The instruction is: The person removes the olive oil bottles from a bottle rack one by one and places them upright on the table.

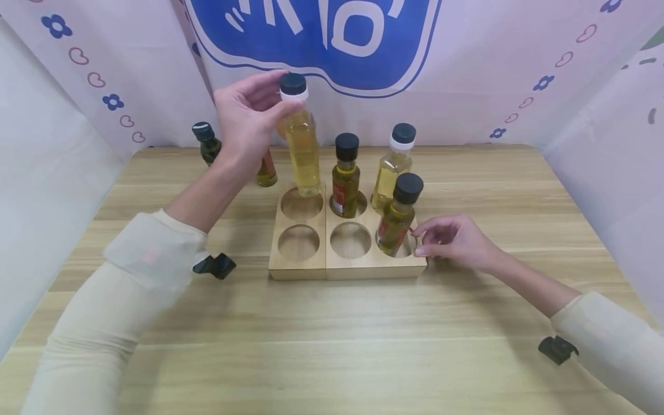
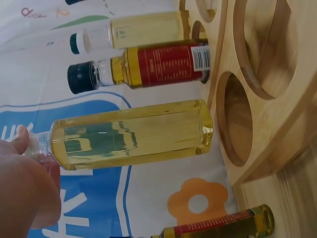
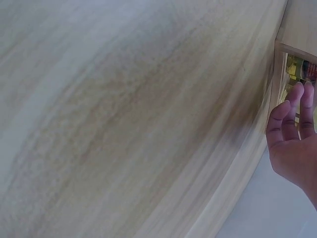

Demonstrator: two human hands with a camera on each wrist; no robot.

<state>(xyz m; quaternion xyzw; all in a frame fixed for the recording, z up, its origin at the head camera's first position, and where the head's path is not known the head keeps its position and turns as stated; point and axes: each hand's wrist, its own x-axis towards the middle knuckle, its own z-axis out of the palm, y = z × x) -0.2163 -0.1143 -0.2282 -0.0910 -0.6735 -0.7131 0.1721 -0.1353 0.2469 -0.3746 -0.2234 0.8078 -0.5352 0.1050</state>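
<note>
Hanging below the left grip (image 1: 246,118), the yellow bottle (image 1: 303,151) is pinched near its top.

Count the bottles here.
6 bottles: one in the left hand; three in the wooden holder: back middle, back right, front right; two behind the left arm, which may hide more.

- Left rack (image 1: 297,273) touching right rack (image 1: 373,271), on bench (image 1: 332,346)
- Three bottles (image 1: 340,193) in right rack
- Bottle (image 1: 303,147) above left rack's back hole (image 1: 300,210)
- Two bottles (image 1: 267,172) further left

Dark-capped yellow bottle (image 1: 302,150) above rack (image 1: 301,270)
</note>
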